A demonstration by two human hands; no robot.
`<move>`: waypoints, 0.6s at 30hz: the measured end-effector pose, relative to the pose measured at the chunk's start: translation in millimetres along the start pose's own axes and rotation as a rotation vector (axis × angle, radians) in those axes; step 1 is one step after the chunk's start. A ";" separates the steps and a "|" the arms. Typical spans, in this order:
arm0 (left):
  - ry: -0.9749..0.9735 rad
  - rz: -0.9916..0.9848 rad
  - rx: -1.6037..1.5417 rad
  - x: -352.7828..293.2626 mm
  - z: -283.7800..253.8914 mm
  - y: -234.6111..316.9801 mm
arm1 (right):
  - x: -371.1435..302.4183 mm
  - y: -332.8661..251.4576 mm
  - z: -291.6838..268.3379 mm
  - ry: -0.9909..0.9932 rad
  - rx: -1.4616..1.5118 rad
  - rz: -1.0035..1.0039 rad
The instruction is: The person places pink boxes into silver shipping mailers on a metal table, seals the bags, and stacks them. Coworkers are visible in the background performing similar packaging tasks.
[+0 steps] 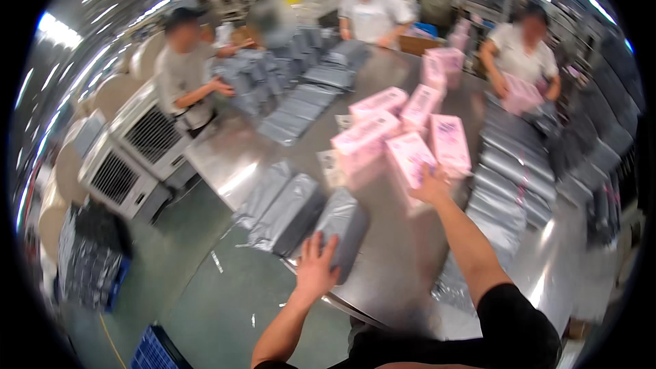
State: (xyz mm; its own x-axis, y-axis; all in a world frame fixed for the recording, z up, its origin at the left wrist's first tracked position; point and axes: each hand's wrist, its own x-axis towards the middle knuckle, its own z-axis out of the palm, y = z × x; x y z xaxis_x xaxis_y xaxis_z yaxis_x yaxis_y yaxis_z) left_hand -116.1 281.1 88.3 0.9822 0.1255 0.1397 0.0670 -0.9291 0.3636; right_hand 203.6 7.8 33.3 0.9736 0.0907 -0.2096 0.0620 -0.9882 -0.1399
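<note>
My left hand (317,270) lies on the near end of a grey plastic-wrapped package (344,222), its fingers spread flat over the wrap. Beside that package, to the left, lie more grey packages (289,208) of the same kind. My right hand (433,186) is on the near end of a pink printed pack (408,154), fingers bent over its right edge; the underside of the grip is hidden. Several other pink packs, among them a pink pack (449,143) to the right and a pink pack (367,138) to the left, are clustered around it.
A metal table (393,260) carries everything. Rows of grey bags (509,178) lie on the right, and more grey bags (301,109) farther left. Three co-workers stand round the table; one at the right holds a pink pack (521,94). Air coolers (126,167) and a blue pallet (154,350) stand left.
</note>
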 end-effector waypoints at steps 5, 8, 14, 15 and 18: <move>0.095 0.171 0.444 16.3 -1.3 -36.5 | -57.6 14.8 2.7 0.004 0.172 -0.050; 0.146 0.157 0.425 4.2 -7.2 -26.0 | -137.3 50.6 -11.1 -0.230 0.966 -0.073; -0.502 -0.095 -1.377 -19.6 75.5 90.5 | -316.6 130.9 10.4 -0.718 2.312 -0.092; -0.571 -0.042 -1.514 -29.9 93.5 121.3 | -338.6 136.3 19.2 -0.576 2.204 -0.154; -0.670 0.071 -1.623 -48.6 112.7 186.6 | -397.2 143.0 35.6 -0.126 2.043 -0.181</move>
State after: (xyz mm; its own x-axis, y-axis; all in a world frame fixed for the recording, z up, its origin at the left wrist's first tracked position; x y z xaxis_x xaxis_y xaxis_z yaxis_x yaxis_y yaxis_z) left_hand -131.6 62.5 45.6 0.8997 -0.4359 -0.0232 0.2080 0.3813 0.9007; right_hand -182.1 -165.1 62.1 0.9631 0.2453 -0.1105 -0.2343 0.5626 -0.7928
